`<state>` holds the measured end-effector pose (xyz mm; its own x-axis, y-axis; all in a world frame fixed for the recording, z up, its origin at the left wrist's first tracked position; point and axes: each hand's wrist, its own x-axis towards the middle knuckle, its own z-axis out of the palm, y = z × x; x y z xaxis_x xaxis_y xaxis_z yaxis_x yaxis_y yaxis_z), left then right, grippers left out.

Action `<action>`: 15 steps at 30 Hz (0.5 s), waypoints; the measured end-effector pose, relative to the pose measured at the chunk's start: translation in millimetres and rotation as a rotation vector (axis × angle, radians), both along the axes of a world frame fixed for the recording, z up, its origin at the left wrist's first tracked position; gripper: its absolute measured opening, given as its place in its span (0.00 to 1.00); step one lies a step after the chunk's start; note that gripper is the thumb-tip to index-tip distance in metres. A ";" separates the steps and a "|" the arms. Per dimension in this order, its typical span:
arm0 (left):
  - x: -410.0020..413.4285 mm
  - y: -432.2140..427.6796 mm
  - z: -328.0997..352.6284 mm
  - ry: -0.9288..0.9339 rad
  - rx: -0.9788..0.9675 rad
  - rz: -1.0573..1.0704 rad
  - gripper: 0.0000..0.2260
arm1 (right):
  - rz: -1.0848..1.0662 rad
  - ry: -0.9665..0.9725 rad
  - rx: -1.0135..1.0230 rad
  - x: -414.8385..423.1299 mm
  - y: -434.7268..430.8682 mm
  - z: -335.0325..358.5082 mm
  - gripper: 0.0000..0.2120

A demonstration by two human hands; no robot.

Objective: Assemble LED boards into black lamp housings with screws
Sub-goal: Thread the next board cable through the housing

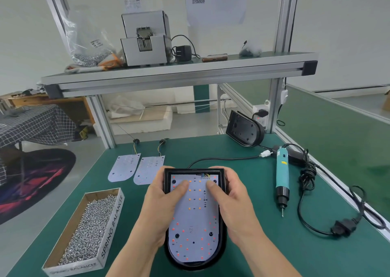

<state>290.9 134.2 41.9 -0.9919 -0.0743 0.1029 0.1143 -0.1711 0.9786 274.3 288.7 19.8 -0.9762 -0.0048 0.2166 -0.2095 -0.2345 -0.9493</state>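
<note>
White walls (pixel 25 34), grey floor (pixel 31 234), a checked-cloth table (pixel 35 125) and dark rug (pixel 38 177) at left.

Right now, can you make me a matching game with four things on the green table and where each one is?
Things:
1 screwdriver
2 box of screws
3 spare housing
4 board with lights

Places:
A propped up at the back by the post
B inside the held housing
C lying right of the held housing
D left of the held housing

Pairs: 1-C, 2-D, 3-A, 4-B
</note>
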 end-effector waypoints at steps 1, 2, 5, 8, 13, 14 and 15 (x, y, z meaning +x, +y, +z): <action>0.8 -0.2 1.5 -0.009 0.008 -0.014 0.10 | -0.014 0.012 0.014 0.0 0.0 0.4 0.09; 1.4 -0.8 2.1 -0.016 0.015 -0.035 0.09 | -0.036 0.028 0.040 -0.1 -0.3 0.9 0.08; 3.5 -2.1 2.5 -0.030 0.020 -0.069 0.08 | -0.092 0.069 0.096 -1.2 -1.3 1.3 0.08; 4.0 -0.8 -2.6 -0.034 0.055 -0.045 0.07 | -0.105 0.074 0.096 -1.0 -3.3 0.2 0.09; -2.0 -9.3 -1.8 -0.078 -0.031 -0.057 0.10 | -0.121 0.141 0.131 -0.6 -2.2 -0.1 0.10; -5.1 -13.5 -0.8 -0.088 -0.077 -0.058 0.11 | -0.126 0.176 0.174 -0.7 -0.7 0.1 0.10; -8.0 -17.3 0.7 -0.093 -0.111 -0.053 0.11 | -0.123 0.206 0.224 -0.4 1.4 1.3 0.11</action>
